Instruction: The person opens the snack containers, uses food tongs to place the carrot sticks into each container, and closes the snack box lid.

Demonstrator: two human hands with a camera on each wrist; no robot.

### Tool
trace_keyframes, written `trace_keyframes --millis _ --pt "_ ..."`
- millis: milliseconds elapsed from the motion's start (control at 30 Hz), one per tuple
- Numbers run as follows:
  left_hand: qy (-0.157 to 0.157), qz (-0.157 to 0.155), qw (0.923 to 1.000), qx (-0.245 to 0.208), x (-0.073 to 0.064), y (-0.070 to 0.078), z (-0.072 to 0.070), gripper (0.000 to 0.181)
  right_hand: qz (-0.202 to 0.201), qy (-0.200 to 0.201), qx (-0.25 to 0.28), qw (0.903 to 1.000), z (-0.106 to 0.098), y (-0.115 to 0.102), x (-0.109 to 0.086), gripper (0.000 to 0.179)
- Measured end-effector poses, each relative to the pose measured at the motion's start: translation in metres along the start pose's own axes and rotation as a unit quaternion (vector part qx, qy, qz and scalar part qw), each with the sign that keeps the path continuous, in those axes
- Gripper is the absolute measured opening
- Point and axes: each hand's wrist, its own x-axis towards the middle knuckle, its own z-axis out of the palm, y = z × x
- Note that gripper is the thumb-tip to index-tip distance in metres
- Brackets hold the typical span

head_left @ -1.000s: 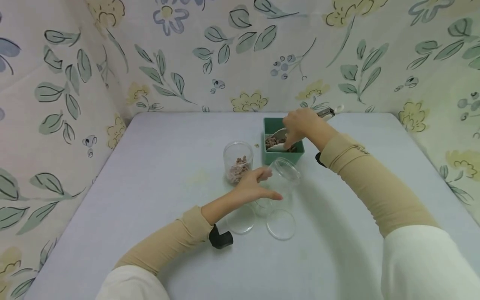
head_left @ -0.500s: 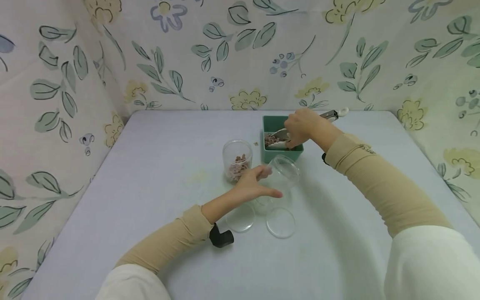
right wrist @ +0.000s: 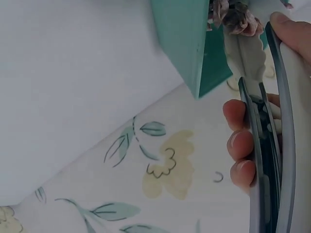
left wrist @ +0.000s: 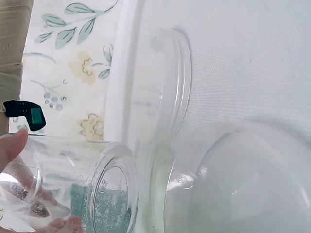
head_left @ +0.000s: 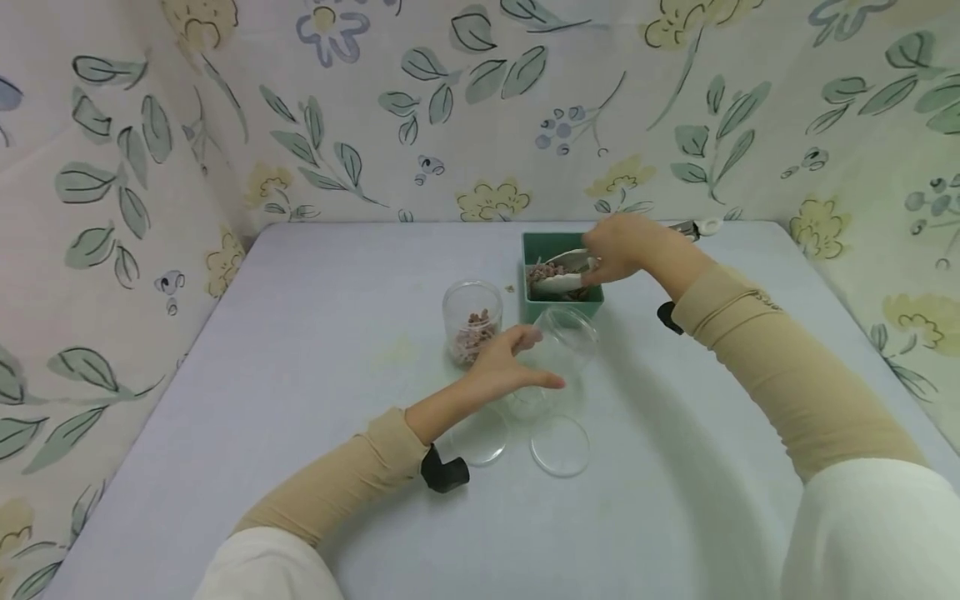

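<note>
My left hand grips a clear, empty-looking jar between thumb and fingers, its mouth leaning to the right; in the left wrist view the same jar shows its round base. In my right hand are food tongs with pale scalloped tips and a metal handle. Those tips reach into a green box of brownish, crinkled dried pieces. From the right wrist, the tongs lie close against a clump of the pieces.
A second clear jar, partly filled with similar pieces, stands left of the box, behind my left hand. Two clear round lids lie on the white table in front. One small crumb sits beside the box. Floral cloth hangs behind.
My right hand and the tongs have shifted a little to the right, the tips still inside the box. The left hand with the jar has stayed in place.
</note>
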Motion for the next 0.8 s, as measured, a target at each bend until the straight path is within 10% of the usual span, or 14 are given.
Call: trace_keyframes --millis 800 --pt "0.088 -0.076 0.9868 -0.113 0.02 0.007 0.017 0.078 0.026 0.101 0.117 0.9877 -0.026 0.029 -0.064 0.044"
